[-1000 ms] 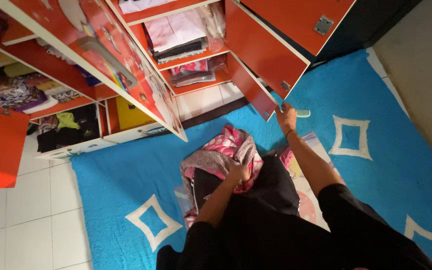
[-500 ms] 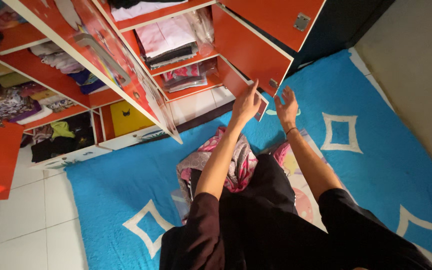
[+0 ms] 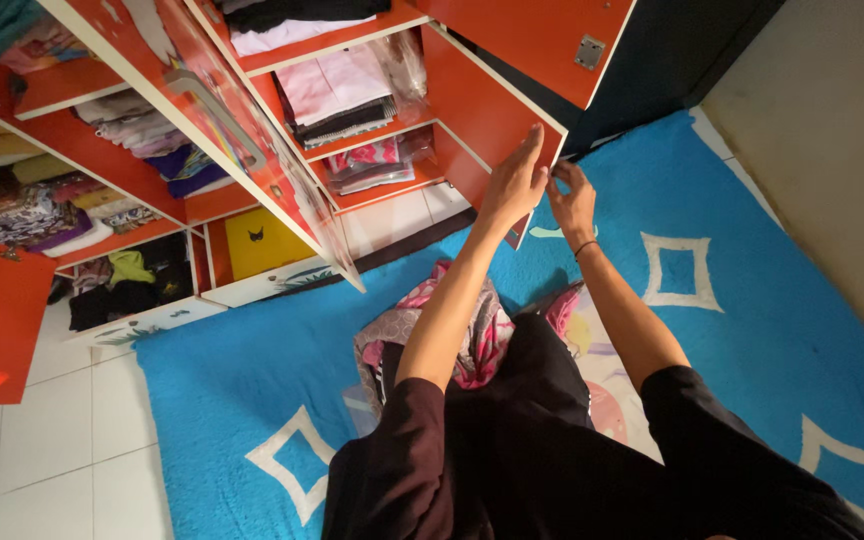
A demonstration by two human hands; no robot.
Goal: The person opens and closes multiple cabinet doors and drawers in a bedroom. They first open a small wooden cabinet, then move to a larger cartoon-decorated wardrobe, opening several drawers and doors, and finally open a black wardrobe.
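**Right now: both hands at the edge of the orange cabinet door**

Here I have the orange cabinet door (image 3: 487, 105) standing open, low in the wardrobe, above the blue rug. My left hand (image 3: 515, 182) lies flat against the door's outer edge, fingers straight and spread, gripping nothing. My right hand (image 3: 572, 198) is just beside it at the lower corner, fingers curled in a pinch near the hinge plate (whether they actually hold the plate or only touch it, I cannot tell). I judge this to be the handling of the door itself; the next move would call for a steady push or pull along that edge, with the fingers kept out of the gap.

Behind the door, shelves hold folded clothes (image 3: 337, 90). A pink patterned cloth (image 3: 472, 320) lies crumpled on the rug (image 3: 752, 330) by my knees. The rug carries white diamond outlines and sits on white floor tiles (image 3: 42, 440); a plain wall (image 3: 832, 130) stands to the right
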